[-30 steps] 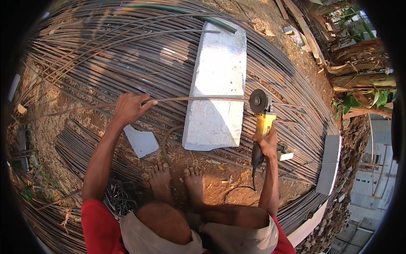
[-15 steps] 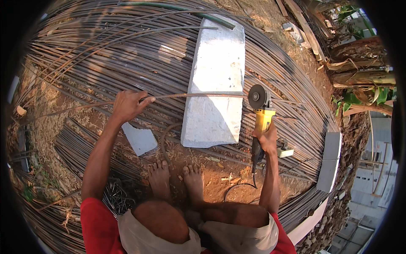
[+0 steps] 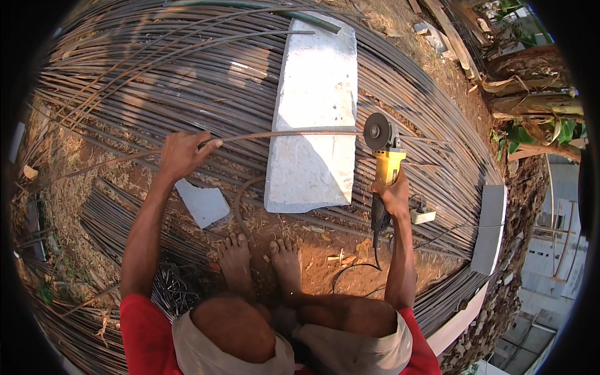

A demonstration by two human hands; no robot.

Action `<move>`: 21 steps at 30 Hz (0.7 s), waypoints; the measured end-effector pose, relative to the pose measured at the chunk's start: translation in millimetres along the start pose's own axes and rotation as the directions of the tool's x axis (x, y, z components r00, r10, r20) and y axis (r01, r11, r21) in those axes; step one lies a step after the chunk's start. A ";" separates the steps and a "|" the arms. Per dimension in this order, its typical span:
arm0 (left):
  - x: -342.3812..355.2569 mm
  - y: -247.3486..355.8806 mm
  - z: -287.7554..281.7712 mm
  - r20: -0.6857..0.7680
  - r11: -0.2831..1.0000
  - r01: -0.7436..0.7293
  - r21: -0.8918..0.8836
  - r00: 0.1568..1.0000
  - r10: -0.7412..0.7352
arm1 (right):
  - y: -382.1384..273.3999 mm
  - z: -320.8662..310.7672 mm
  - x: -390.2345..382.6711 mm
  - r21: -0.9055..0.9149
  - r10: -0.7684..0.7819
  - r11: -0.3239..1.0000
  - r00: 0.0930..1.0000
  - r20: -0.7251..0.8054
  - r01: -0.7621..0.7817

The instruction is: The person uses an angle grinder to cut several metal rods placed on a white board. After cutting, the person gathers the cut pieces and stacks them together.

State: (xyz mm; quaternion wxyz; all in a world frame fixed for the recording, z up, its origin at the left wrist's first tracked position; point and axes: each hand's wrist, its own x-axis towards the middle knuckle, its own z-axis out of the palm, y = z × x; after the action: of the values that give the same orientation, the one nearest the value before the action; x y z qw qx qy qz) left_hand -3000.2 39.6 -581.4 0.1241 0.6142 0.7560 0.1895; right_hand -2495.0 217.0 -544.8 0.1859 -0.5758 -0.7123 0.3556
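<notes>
My left hand (image 3: 182, 155) grips a long rusty steel rod (image 3: 300, 132), fingers curled round it. The rod lies across a long pale block (image 3: 309, 169) on a bed of many rods (image 3: 162, 87). My right hand (image 3: 392, 195) holds an upright yellow and black angle grinder (image 3: 388, 165). Its cutting disc (image 3: 376, 130) is at the rod, just right of the block; whether they touch I cannot tell. A black cord (image 3: 344, 272) hangs from the grinder, and a socket box (image 3: 422, 216) lies beside my right hand.
A broken pale slab piece (image 3: 203, 203) lies near my bare feet (image 3: 259, 269). A green pipe (image 3: 315, 19) crosses the block's far end. A grey block (image 3: 488, 229) is at the right. Boards (image 3: 445, 40), banana trunks (image 3: 528, 106) and rubble lie along the right edge.
The whole view has shifted a little. The grinder, the rod and my hands appear slightly farther forward, with the same grip in both hands.
</notes>
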 end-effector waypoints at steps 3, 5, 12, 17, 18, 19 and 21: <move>-0.1 -1.1 1.5 -0.026 1.000 -0.024 0.019 0.999 0.024 | 0.5 -3.6 -7.9 -0.004 0.001 1.000 0.999 0.032 -0.001; -1.3 -4.8 3.1 -0.057 0.999 -0.043 0.034 0.997 0.044 | 0.4 -3.3 -10.2 0.019 -0.005 1.000 0.999 0.049 0.005; -0.5 -4.3 4.0 -0.030 1.000 -0.011 -0.005 0.999 0.011 | 1.5 3.4 -0.1 0.057 -0.088 0.994 0.996 -0.016 0.089; -1.0 -5.2 5.6 -0.072 0.999 -0.041 0.012 0.997 0.042 | 8.0 2.9 -5.4 0.009 -0.109 0.994 0.994 -0.032 0.110; -2.4 -8.3 6.7 -0.081 0.999 -0.047 0.017 0.996 0.048 | 7.5 3.9 -9.5 0.028 -0.095 0.995 0.995 -0.020 0.096; -1.1 -6.0 6.6 -0.093 0.998 -0.059 0.018 0.994 0.060 | 5.5 3.2 -12.8 0.044 -0.081 0.996 0.997 -0.013 0.081; -0.4 -2.8 3.6 -0.046 1.000 -0.020 0.012 0.999 0.021 | 8.0 4.1 -9.1 0.065 -0.064 0.996 0.998 -0.005 0.064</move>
State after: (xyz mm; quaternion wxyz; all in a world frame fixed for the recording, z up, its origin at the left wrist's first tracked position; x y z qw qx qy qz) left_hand -3001.0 39.2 -585.9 0.1014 0.6181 0.7534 0.2005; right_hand -2489.8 207.8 -552.1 0.2170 -0.5467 -0.7183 0.3716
